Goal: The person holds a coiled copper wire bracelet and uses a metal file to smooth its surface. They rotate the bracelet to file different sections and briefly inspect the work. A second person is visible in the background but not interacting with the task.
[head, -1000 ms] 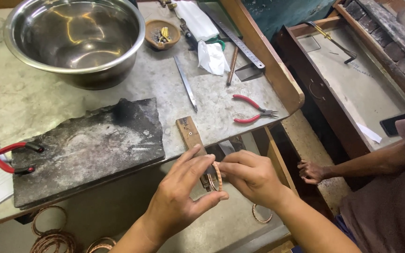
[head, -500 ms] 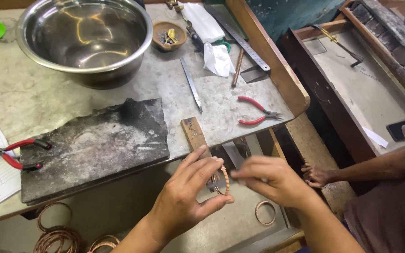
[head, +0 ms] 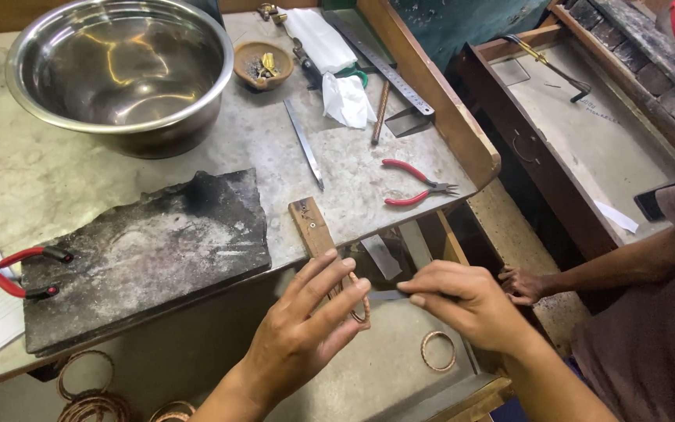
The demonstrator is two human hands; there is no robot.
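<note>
Head view: left hand [head: 306, 328] pinches a thin coppery metal bangle [head: 359, 301] against the end of a wooden bench peg [head: 316, 229] jutting from the grey table [head: 33, 176]. Right hand [head: 462, 301], grip closed on a slim flat metal file [head: 383, 295], sets its tip to the bangle. One finished-looking coppery ring [head: 437, 351] lies below the right hand; more coiled rings [head: 91, 391] wait lower left, so work seems partway.

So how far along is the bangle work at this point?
Midway, it seems. One plain ring lies in the tray below, possibly done, and coils wait at lower left. The left hand braces a copper bangle against the wooden peg while the right hand works a file on it. How many remain cannot be told.
</note>
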